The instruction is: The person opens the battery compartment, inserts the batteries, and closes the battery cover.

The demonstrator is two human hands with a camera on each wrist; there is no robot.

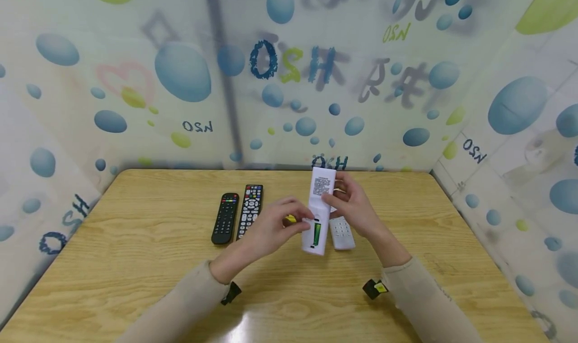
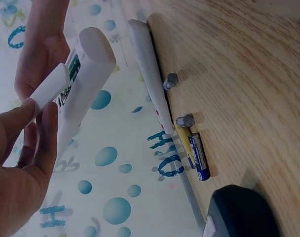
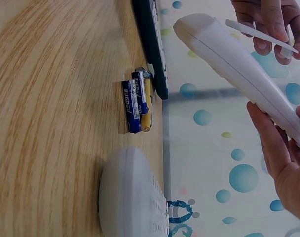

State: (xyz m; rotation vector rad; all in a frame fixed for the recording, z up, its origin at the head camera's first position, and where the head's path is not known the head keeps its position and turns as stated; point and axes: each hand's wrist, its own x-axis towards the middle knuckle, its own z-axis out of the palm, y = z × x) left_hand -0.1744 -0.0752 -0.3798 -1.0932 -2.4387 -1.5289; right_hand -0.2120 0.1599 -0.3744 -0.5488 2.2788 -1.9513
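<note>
My right hand (image 1: 354, 205) holds a white remote control (image 1: 318, 210) above the table, its back with a printed label turned up. Its battery compartment is uncovered and shows a green inside (image 1: 317, 234). With thumb and fingers, my left hand (image 1: 280, 220) pinches a white battery cover (image 2: 52, 85) beside the compartment; the right wrist view shows this cover (image 3: 258, 34) apart from the remote. Below on the table lie several batteries, among them a blue one (image 2: 199, 157) and a yellow one (image 3: 147, 106). In the head view the left hand mostly hides them.
A second white remote (image 1: 342, 232) lies on the wooden table (image 1: 149, 258), partly under the held one. Two black remotes (image 1: 225, 218) lie side by side to the left. Behind the table hangs a patterned sheet (image 1: 180, 147).
</note>
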